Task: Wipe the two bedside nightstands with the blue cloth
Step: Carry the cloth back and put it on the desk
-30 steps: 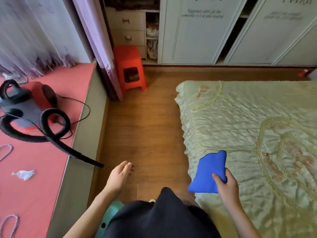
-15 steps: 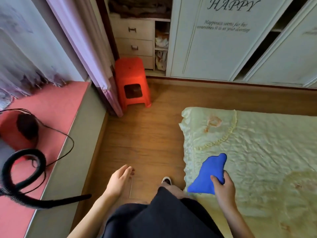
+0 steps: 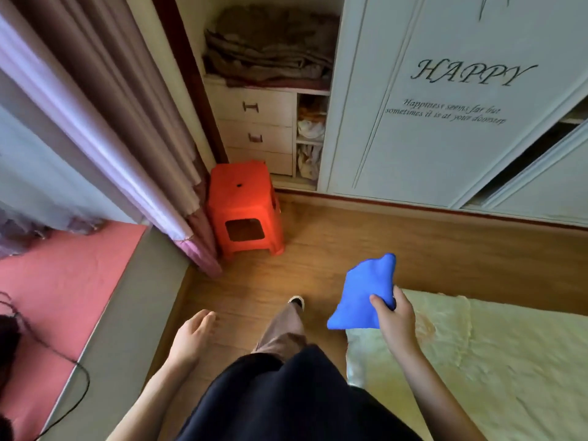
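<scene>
Right hand (image 3: 396,316) pinches the blue cloth (image 3: 362,292), held in air over the wood floor (image 3: 350,237) beside the bed (image 3: 477,361) corner. Left hand (image 3: 192,337) loose, fingers extended, holding nothing. Orange plastic stool (image 3: 245,208) ahead by the curtain (image 3: 133,148); one foot forward, possibly mid-step.

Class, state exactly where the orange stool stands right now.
In the head view, the orange stool stands on the wooden floor left of centre, beside the curtain and before the drawers.
</scene>
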Demonstrator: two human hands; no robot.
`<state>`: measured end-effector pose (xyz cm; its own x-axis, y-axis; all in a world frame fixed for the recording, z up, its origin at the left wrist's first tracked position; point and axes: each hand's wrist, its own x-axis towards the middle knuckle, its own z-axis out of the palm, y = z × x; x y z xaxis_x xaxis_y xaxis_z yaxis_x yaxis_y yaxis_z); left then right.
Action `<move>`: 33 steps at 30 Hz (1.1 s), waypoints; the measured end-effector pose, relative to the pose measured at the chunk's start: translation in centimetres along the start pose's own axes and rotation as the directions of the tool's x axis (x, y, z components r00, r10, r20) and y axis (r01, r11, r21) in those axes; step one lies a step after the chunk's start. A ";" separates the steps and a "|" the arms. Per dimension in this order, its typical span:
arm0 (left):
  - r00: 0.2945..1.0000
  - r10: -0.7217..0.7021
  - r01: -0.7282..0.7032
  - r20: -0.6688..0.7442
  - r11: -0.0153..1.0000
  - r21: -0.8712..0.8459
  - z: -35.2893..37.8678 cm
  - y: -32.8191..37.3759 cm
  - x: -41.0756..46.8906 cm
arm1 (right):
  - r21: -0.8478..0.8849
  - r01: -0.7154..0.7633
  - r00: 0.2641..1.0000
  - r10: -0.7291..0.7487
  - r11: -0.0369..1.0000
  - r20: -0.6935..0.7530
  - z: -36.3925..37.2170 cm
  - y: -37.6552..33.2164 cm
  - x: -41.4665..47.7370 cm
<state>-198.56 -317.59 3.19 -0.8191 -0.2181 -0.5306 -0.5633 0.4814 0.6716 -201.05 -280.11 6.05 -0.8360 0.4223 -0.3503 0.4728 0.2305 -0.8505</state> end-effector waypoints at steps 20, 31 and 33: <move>0.765 0.306 -0.434 0.567 0.895 0.102 19.4 46.0 31.7 | 0.259 -0.271 0.833 0.361 0.927 -0.419 -10.4 -5.9 29.3; 0.672 0.278 -0.561 0.687 0.796 0.227 32.4 63.5 39.2 | 0.449 -0.192 0.719 0.436 0.873 -0.541 -22.2 -10.8 44.2; 0.673 0.262 -0.554 0.692 0.798 0.236 35.8 66.7 40.1 | 0.467 -0.168 0.689 0.443 0.868 -0.574 -24.6 -11.3 46.5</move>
<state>-265.11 -263.86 8.23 -0.6233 0.5669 -0.5386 0.0303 0.7058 0.7078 -238.43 -241.53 9.00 -0.2072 0.8961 -0.3926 0.4211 -0.2805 -0.8625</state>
